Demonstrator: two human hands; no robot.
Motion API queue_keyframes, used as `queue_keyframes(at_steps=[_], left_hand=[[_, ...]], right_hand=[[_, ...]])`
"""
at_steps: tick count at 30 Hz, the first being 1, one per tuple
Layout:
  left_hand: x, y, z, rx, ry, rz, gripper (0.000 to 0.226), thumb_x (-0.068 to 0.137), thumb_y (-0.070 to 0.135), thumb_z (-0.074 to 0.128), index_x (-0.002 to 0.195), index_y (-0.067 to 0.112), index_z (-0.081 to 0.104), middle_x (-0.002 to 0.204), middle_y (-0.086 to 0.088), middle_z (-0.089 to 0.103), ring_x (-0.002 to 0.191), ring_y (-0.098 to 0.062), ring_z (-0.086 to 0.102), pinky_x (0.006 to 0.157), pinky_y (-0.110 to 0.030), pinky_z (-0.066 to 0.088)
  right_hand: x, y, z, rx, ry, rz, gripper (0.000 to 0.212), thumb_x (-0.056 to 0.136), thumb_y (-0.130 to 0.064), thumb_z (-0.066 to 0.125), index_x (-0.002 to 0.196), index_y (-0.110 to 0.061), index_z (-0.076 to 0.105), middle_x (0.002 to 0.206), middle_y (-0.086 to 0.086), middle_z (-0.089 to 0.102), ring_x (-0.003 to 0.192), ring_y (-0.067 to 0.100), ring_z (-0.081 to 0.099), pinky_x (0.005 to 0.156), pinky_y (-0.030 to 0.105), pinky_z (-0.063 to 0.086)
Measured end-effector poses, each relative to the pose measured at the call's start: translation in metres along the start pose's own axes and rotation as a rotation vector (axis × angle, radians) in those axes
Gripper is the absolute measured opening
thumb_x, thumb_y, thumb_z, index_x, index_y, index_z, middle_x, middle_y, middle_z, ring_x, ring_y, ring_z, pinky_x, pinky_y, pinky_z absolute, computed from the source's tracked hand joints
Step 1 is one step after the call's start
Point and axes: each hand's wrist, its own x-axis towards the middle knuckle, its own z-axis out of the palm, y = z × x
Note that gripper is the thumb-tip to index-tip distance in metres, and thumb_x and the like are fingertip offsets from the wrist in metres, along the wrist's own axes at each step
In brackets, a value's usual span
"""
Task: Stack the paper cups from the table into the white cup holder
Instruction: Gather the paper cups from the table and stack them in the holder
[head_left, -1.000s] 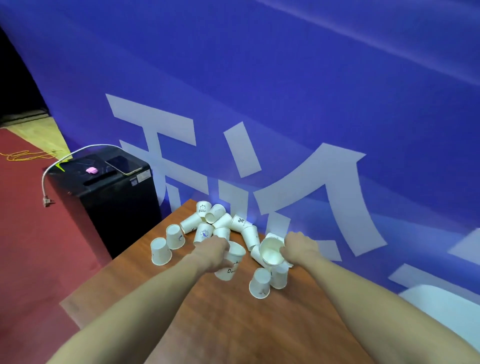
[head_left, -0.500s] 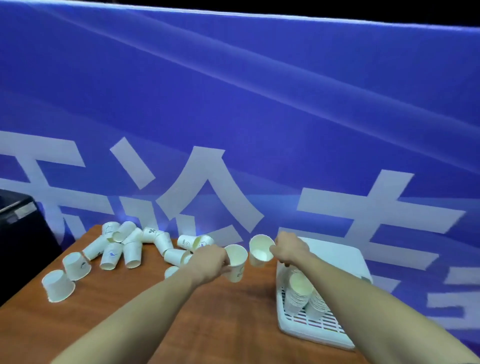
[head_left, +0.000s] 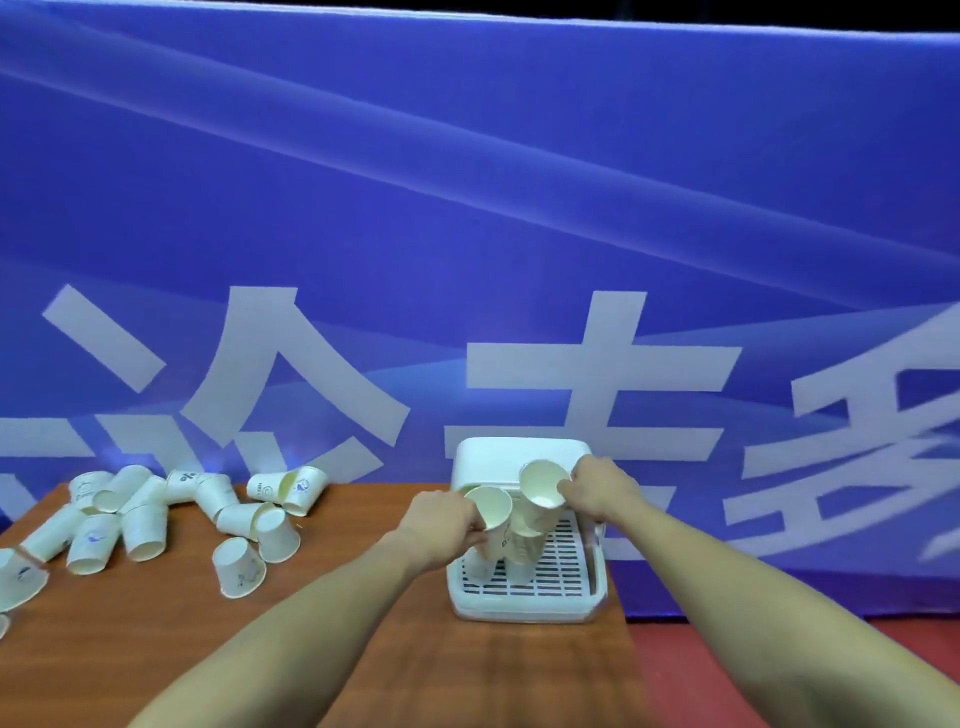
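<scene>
Head view: both my hands are over the white cup holder (head_left: 524, 605), each carrying one paper cup, mouths up and tilted toward me.
Left grip: my left hand (head_left: 441, 522) is clenched round the side of the left cup (head_left: 491, 517), fingers curled on its wall.
Right grip: my right hand (head_left: 597, 488) pinches the rim of the right cup (head_left: 543, 491), which sits higher than the left one.
Stacks below: two short stacks (head_left: 519, 551) stand on the slatted floor of the holder, directly beneath my grips. The right cup looks partly entered into its stack; the left cup's base is near or touching the other. I cannot tell if either is seated.
Holder position: at the right end of the worktop (head_left: 156, 623), close to its edge.
Remaining cups: the loose pile (head_left: 156, 519) lies well to the left of my left grip, some on their sides, some mouth down.
Risk 1: both cups are tilted; pushed down off-axis, a rim could catch the stack's rim and crumple it or topple it.
Risk 2: the cups are close together; my knuckles or one cup could knock the neighbouring stack.
Risk 3: squeezing thin paper hard would oval the cup, making it jam instead of nesting.
Count, holder: one.
Count, cups in hand: two.
Count, stacks: two; cups per stack not countable.
Count, loose cups: roughly fifteen, some overlapping or cut by the frame edge.
</scene>
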Motion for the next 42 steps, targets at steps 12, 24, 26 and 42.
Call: queue_keyframes(at_steps=[12, 24, 26, 42], left_hand=[[0.063, 0.098, 0.048, -0.014, -0.160, 0.032, 0.028, 0.097, 0.033, 0.049, 0.096, 0.015, 0.071, 0.095, -0.010, 0.069, 0.088, -0.034, 0.064, 0.066, -0.032, 0.044], [0.113, 0.121, 0.117, -0.068, -0.321, -0.025, 0.023, 0.090, 0.006, 0.050, 0.104, 0.009, 0.069, 0.104, -0.014, 0.068, 0.095, -0.032, 0.065, 0.075, -0.033, 0.048], [0.120, 0.123, 0.129, -0.098, -0.313, -0.026, 0.022, 0.091, 0.011, 0.051, 0.103, 0.011, 0.070, 0.103, -0.013, 0.068, 0.094, -0.031, 0.065, 0.073, -0.031, 0.046], [0.127, 0.092, 0.140, -0.206, -0.391, 0.063, 0.055, 0.088, 0.047, 0.065, 0.137, 0.024, 0.054, 0.133, -0.002, 0.058, 0.121, -0.022, 0.055, 0.098, -0.032, 0.043]], right_hand=[[-0.002, 0.118, 0.013, 0.062, -0.025, 0.189, 0.024, 0.085, -0.029, 0.050, 0.066, -0.017, 0.041, 0.072, 0.000, 0.049, 0.068, 0.024, 0.049, 0.053, 0.027, 0.034], [0.011, 0.158, 0.056, 0.144, -0.083, 0.248, 0.027, 0.081, -0.026, 0.050, 0.058, -0.017, 0.041, 0.071, 0.003, 0.049, 0.065, 0.026, 0.045, 0.054, 0.028, 0.035], [0.015, 0.160, 0.058, 0.146, -0.081, 0.260, 0.027, 0.082, -0.026, 0.049, 0.058, -0.016, 0.040, 0.071, 0.003, 0.048, 0.065, 0.026, 0.045, 0.053, 0.027, 0.034], [0.047, 0.125, 0.058, 0.131, -0.094, 0.142, 0.019, 0.079, -0.027, 0.046, 0.063, -0.018, 0.041, 0.065, -0.002, 0.046, 0.061, 0.022, 0.042, 0.049, 0.027, 0.030]])
